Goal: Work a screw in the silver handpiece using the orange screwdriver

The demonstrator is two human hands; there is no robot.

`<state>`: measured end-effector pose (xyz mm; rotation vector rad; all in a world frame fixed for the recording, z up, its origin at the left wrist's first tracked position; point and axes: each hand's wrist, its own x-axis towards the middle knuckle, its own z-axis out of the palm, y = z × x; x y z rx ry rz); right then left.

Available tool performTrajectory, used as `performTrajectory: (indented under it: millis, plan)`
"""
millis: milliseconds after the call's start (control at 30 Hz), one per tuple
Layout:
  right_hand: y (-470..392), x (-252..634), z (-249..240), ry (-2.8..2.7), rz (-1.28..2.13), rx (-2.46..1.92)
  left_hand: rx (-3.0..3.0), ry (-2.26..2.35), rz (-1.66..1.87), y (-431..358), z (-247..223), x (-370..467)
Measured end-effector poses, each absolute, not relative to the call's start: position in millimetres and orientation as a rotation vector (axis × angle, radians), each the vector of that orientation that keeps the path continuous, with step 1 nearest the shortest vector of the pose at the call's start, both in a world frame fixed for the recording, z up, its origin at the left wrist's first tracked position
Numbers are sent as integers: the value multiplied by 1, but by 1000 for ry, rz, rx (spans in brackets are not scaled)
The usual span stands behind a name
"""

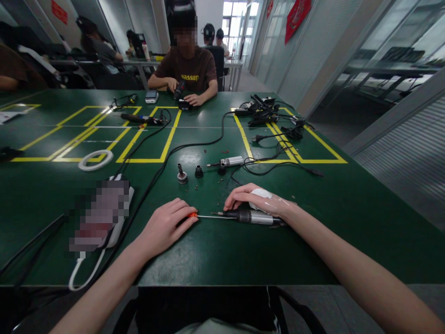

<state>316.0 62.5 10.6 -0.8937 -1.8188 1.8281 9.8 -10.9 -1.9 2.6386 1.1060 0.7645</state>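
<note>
My left hand (169, 223) is closed around the orange handle of a screwdriver (213, 216). Its thin metal shaft points right, its end beside a silver-and-black electric screwdriver (255, 216) lying on the green table. Just behind that tool rests my right hand (267, 198), loosely bent, the fingertips lowered near the tool's tip and the thumb apart. A glossy white patch (261, 193) shows on this hand; whether it is stuck on, I cannot tell. Beyond the hands stand a metal-and-black nozzle part (181, 175) and a black collar (199, 171). Small screws (196, 187) lie scattered nearby.
A second silver tool (231, 161) lies farther back with a cable. A phone-like device (100, 213), blurred, is at left beside black cables. A white tape ring (95, 160) lies behind it. Cables and black adapters (264, 109) are piled back right. Across the table sits a person (189, 69).
</note>
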Motion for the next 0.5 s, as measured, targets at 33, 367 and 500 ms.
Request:
performTrajectory:
  millis: [33,367,500]
  plan:
    - [63,316,11,-1820,1829,-894,2633,1107,767,-11,-2,10]
    - [63,316,10,-1820,1828,-898,2567,1135,773,-13,0,11]
    - [62,317,9,-1813,1835,-892,2573,1118,778,-13,0,11]
